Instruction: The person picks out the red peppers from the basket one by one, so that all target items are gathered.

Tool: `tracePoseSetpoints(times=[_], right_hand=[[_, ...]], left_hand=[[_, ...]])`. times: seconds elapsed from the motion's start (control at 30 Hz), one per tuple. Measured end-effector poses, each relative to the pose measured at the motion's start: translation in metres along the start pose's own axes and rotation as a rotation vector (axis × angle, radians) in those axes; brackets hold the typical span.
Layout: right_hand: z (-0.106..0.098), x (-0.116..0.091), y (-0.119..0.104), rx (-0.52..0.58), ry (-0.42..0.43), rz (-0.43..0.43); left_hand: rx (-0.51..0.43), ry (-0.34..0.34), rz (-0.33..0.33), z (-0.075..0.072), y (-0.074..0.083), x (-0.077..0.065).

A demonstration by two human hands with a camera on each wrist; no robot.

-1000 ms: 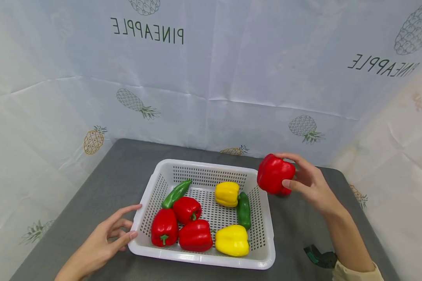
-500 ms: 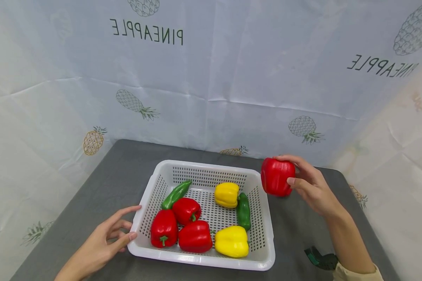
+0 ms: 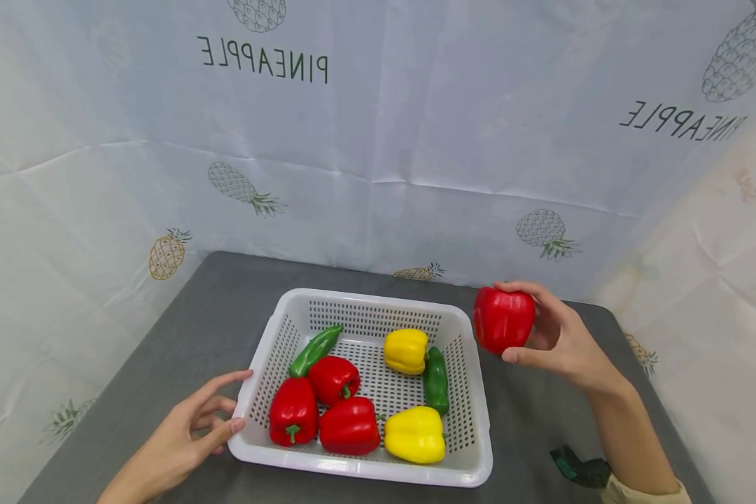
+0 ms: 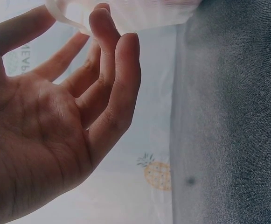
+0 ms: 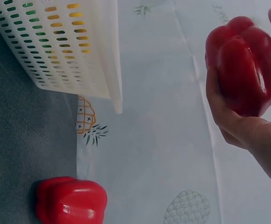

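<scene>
My right hand [image 3: 561, 339] grips a red bell pepper [image 3: 504, 319], raised beside the basket's right rim. In the right wrist view, fingers and palm cup that bell pepper [image 5: 242, 65]. Another red bell pepper [image 5: 72, 200] lies on the table there; in the head view it is hidden. My left hand [image 3: 176, 434] touches the left rim of the white plastic basket [image 3: 359, 470] with thumb and index fingertips, its other fingers loosely bent. Inside the basket lie three red bell peppers [image 3: 350, 425], two yellow bell peppers [image 3: 414, 435], a long green pepper [image 3: 316, 351] and a dark green cucumber-like vegetable [image 3: 436, 380].
The basket stands on a dark grey table [image 3: 239, 315]. A white cloth [image 3: 416, 140] printed with pineapples hangs behind the table and at both sides. A dark strap-like object [image 3: 579, 467] lies near the right forearm.
My right hand has shifted slightly right with the red bell pepper, turning it in the fingers. The thumb has moved to the pepper's lower side. My left hand and the basket stay in place.
</scene>
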State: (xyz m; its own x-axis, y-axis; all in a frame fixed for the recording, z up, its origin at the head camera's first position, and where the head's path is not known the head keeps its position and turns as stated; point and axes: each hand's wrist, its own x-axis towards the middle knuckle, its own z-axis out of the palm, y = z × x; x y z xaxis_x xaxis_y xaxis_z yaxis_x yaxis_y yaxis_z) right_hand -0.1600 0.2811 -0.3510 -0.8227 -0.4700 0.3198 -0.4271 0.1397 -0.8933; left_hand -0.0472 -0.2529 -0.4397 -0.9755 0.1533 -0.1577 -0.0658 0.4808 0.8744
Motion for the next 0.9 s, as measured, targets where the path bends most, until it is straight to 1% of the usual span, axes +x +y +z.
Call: tracePoseSetpoints(times=[0.2, 0.37, 0.53, 0.9], right_hand=[[-0.006, -0.004, 0.003, -0.065, 0.029, 0.048], [-0.012, -0.008, 0.008, -0.113, 0.041, 0.083], [-0.020, -0.013, 0.015, -0.185, 0.053, 0.110], [-0.046, -0.023, 0.029, -0.273, 0.098, 0.114]], left_hand=[[0.024, 0.013, 0.011, 0.000, 0.000, 0.000], [0.034, 0.015, -0.007, 0.001, 0.000, 0.000], [0.032, 0.016, -0.018, 0.001, 0.001, 0.000], [0.022, 0.012, -0.003, 0.001, 0.001, 0.000]])
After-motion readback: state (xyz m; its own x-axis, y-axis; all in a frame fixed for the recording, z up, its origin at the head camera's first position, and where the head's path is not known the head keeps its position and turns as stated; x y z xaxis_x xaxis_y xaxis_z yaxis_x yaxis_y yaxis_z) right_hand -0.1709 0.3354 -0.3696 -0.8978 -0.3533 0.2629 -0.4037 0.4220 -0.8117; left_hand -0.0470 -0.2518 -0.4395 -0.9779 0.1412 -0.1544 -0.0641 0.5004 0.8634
